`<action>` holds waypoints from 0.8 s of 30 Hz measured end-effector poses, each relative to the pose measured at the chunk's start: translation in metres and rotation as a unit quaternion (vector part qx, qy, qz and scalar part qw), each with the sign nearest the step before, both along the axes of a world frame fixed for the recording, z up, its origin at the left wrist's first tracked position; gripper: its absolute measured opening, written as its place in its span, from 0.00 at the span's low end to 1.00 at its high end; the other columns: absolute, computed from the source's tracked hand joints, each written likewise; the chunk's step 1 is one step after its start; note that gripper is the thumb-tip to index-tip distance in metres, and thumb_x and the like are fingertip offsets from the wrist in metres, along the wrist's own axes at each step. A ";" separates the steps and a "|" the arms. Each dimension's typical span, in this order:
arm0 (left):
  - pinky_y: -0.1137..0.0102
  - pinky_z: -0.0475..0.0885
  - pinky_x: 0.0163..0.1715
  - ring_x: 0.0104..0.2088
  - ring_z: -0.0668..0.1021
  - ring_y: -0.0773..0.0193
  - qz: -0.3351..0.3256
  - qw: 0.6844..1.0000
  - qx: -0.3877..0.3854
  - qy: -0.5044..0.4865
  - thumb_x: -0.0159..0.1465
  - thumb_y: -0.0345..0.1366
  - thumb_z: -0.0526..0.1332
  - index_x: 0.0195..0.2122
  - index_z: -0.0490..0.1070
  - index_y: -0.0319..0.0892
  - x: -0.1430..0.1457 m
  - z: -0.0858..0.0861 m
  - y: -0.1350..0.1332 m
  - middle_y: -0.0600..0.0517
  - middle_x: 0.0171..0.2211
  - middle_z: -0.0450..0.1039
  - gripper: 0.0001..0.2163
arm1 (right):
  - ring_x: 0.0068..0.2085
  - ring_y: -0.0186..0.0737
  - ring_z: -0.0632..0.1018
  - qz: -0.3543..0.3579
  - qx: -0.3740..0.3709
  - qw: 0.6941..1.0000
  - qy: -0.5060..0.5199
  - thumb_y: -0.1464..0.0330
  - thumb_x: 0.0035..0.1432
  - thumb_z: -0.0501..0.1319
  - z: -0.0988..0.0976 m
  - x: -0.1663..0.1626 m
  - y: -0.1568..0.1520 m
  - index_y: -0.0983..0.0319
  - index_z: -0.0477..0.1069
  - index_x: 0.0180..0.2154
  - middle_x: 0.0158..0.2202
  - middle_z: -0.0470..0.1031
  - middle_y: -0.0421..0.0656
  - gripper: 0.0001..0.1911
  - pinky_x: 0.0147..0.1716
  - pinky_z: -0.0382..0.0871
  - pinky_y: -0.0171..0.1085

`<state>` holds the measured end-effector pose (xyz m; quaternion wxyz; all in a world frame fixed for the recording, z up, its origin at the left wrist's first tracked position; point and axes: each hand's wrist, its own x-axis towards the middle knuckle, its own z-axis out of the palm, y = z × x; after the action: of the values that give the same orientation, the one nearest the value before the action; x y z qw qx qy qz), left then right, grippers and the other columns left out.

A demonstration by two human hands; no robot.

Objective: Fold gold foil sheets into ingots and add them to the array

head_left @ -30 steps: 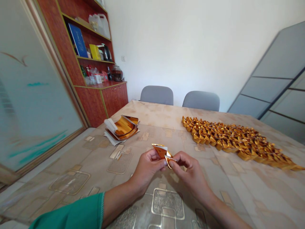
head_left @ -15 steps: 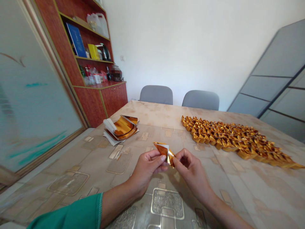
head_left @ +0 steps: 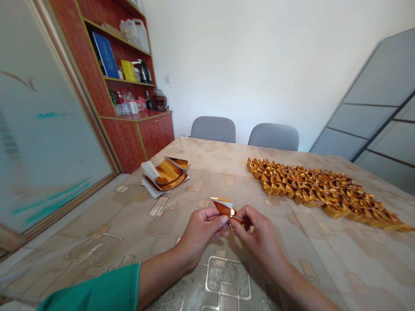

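A small folded piece of gold foil paper, white on its inner side, is held above the table between both hands. My left hand pinches its left part between thumb and fingers. On its right end, the fingers of my right hand are closed and partly cover the paper. To the left lies a loose stack of curved gold foil sheets with white backs. Rows of folded gold paper pieces stand close together on the right.
A patterned cloth covers the table. Two grey chairs stand at its far edge, against a white wall. A red-brown cabinet with shelves is at the back left, beside a frosted sliding door.
My right fingers have shifted slightly and curled further over the paper's right end. The paper has tilted a little and sits slightly lower. My left hand keeps its pinch.
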<state>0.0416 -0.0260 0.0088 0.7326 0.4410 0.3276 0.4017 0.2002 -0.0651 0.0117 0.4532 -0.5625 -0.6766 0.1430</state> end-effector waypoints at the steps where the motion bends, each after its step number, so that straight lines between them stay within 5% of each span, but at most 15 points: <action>1: 0.75 0.72 0.31 0.34 0.79 0.65 0.000 1.000 -0.007 -0.002 0.52 0.40 0.74 0.38 0.81 0.39 0.000 0.000 0.000 0.47 0.34 0.80 0.14 | 0.24 0.36 0.69 -0.003 0.007 1.000 -0.012 0.69 0.58 0.60 -0.001 0.000 0.000 0.59 0.66 0.26 0.23 0.70 0.38 0.08 0.23 0.60 0.33; 8: 0.76 0.72 0.31 0.32 0.78 0.67 0.006 0.998 -0.058 -0.033 0.49 0.38 0.76 0.36 0.80 0.38 0.001 -0.002 0.003 0.48 0.34 0.80 0.16 | 0.25 0.36 0.69 0.000 0.000 1.000 -0.002 0.68 0.59 0.60 -0.002 -0.004 -0.002 0.59 0.66 0.28 0.25 0.70 0.38 0.07 0.25 0.61 0.34; 15: 0.77 0.73 0.33 0.29 0.78 0.71 0.001 0.982 -0.152 -0.108 0.42 0.34 0.79 0.32 0.79 0.37 0.003 -0.003 0.005 0.52 0.30 0.79 0.16 | 0.26 0.35 0.67 0.012 -0.053 0.985 0.167 0.64 0.54 0.65 -0.006 -0.004 0.002 0.59 0.63 0.32 0.26 0.66 0.35 0.11 0.25 0.61 0.33; 19: 0.78 0.72 0.33 0.30 0.77 0.71 -0.004 0.981 -0.152 -0.121 0.42 0.34 0.79 0.31 0.80 0.37 0.003 -0.001 0.003 0.52 0.30 0.79 0.16 | 0.25 0.34 0.64 0.051 -0.128 0.965 0.221 0.60 0.55 0.65 -0.011 -0.002 0.003 0.59 0.62 0.28 0.23 0.63 0.34 0.14 0.24 0.57 0.33; 24: 0.79 0.70 0.29 0.28 0.76 0.73 -0.001 0.987 -0.132 -0.091 0.44 0.35 0.78 0.33 0.80 0.36 0.003 -0.002 0.002 0.52 0.30 0.79 0.16 | 0.25 0.33 0.61 0.013 -0.134 0.973 0.188 0.60 0.55 0.65 -0.013 -0.002 0.002 0.59 0.62 0.24 0.22 0.61 0.34 0.16 0.24 0.53 0.33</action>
<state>0.0446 -0.0236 0.0066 0.8116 0.3022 0.3093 0.3927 0.1980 -0.0627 -0.0018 0.4910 -0.5724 -0.5610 0.3414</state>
